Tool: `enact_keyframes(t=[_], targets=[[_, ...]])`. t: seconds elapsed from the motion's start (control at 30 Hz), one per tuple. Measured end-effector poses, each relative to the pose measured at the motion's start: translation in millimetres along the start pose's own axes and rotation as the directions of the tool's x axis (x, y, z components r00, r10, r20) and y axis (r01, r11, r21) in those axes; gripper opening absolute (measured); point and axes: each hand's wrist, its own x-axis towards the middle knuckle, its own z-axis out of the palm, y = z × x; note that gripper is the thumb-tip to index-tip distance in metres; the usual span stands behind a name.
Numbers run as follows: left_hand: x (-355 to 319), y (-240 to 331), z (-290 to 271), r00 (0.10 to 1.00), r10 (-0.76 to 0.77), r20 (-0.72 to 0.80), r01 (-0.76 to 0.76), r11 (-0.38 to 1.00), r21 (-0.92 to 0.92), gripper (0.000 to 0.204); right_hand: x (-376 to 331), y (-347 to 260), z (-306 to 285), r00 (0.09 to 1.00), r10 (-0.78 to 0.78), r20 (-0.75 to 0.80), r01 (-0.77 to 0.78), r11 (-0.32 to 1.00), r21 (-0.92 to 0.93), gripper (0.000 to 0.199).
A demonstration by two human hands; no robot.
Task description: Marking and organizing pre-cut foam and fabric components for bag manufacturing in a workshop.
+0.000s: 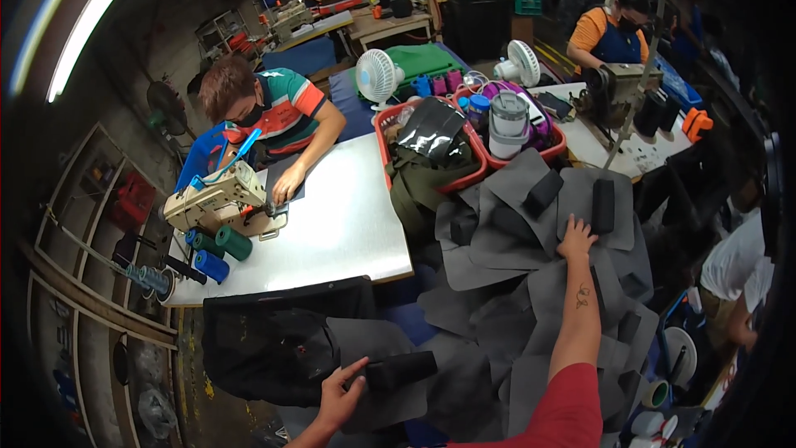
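A red sleeve (572, 405) comes up from the lower edge, nearest the camera, and out of it the right forearm runs up and slightly right, nearly straight, over a heap of dark grey fabric panels (497, 315). At its end the right grip (575, 241) lies palm down with the fingers fanned and pointing away from the wearer. It is spread wide and appears to have hold of nothing, resting on a grey panel (574, 195) at the far side of the heap, just left of the upright black block-shaped piece (604, 206) on that panel.

The left forearm enters lower down and angles up to the right. The left grip (338, 394) is at the left part of a nearer grey panel (365, 336), which lies partly over black fabric (257, 348). Its index finger reaches out toward the black pocket-like piece (402, 371) on that panel, and the thumb sits below the index finger with a gap between them; whether the curled fingers pinch any cloth I cannot tell.

Beyond, a co-worker's hand (288, 186) presses dark cloth at a sewing machine (217, 197) on a white bench (352, 220). Red plastic baskets (390, 129) stand between that bench and the heap.
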Motion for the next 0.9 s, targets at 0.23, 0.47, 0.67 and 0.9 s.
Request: enact_keyframes(t=[0.23, 0.47, 0.67, 0.9], targets=[[3.5, -9.8, -2.7, 0.998, 0.005, 0.064, -0.005, 1.0, -0.001, 0.034, 45.3, 35.9, 54.4, 0.996, 0.059, -0.068, -0.042, 0.974, 0.222, 0.037], [2.9, -5.6, 1.1, 0.998, -0.024, 0.062, 0.026, 0.999, -0.027, 0.035, 16.0, -29.3, -11.9, 0.574, 0.013, -0.819, 0.403, 0.866, 0.295, 0.026], [3.8, 12.4, 1.4, 0.996, 0.031, 0.084, -0.03, 0.999, -0.02, 0.037, -29.5, -83.1, -17.0, 0.835, -0.327, -0.443, 0.488, 0.812, 0.32, 0.086], [-10.8, 3.0, -13.2, 0.996, -0.02, 0.087, 0.019, 1.0, 0.007, 0.037, -2.4, -71.9, 6.9, 0.84, -0.215, -0.498, 0.437, 0.811, 0.388, 0.085]])
